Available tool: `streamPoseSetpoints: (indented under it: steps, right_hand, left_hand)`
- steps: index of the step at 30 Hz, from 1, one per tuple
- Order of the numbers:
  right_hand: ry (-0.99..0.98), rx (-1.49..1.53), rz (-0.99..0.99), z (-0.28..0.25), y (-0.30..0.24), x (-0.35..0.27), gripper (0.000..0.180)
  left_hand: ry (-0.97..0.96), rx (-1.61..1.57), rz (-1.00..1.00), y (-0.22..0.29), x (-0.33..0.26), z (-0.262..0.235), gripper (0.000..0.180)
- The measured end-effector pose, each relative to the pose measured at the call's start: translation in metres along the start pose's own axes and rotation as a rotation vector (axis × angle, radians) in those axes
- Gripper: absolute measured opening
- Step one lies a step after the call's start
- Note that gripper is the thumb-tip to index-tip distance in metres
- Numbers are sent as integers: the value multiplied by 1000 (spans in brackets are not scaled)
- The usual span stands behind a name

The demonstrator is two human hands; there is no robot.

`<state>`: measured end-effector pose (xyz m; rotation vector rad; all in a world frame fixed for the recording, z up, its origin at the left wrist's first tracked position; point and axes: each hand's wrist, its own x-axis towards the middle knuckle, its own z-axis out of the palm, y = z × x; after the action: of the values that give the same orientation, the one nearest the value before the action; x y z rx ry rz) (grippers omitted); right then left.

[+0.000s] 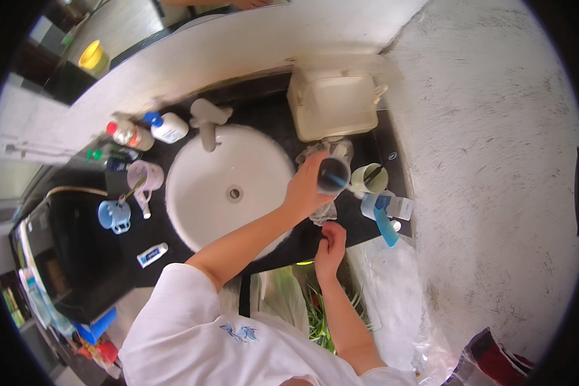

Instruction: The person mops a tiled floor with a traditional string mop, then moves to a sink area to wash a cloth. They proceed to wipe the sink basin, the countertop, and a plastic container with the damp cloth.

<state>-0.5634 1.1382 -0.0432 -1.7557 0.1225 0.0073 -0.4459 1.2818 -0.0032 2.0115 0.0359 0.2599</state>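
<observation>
My left hand (304,186) reaches across the right rim of the white sink (180,215), its fingers wrapped round a dark cup (325,183). The cup's mouth faces up, and a blurred blue streak shows inside it. Under and behind that hand lies a crumpled grey cloth (326,214), partly covered. My right hand (330,252) is at the counter's front edge, just below the cloth, with its fingers curled closed. Whether anything is in them is hidden. Close to the cup on the right stands a pale green mug (360,179) with a dark handle sticking out.
A cream lidded bin (338,106) stands at the back right, against the wall. Right of the cloth lie a blue and white box (397,207) and a light blue comb-like piece (385,226). Left of the sink are bottles (170,128), a pink mug (143,175), a blue cup (112,215) and a toothpaste tube (152,255).
</observation>
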Motion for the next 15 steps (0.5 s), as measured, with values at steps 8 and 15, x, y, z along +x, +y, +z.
streamPoseSetpoints:
  steps: [8, 15]
  right_hand:
    - [-39, -1048, -347, 67, 36, 152, 73]
    - [-89, -1094, -602, 61, 74, 99, 49]
  left_hand:
    - [261, 205, -356, -21, -161, -161, 89]
    - [665, 387, -427, -80, -253, -270, 85]
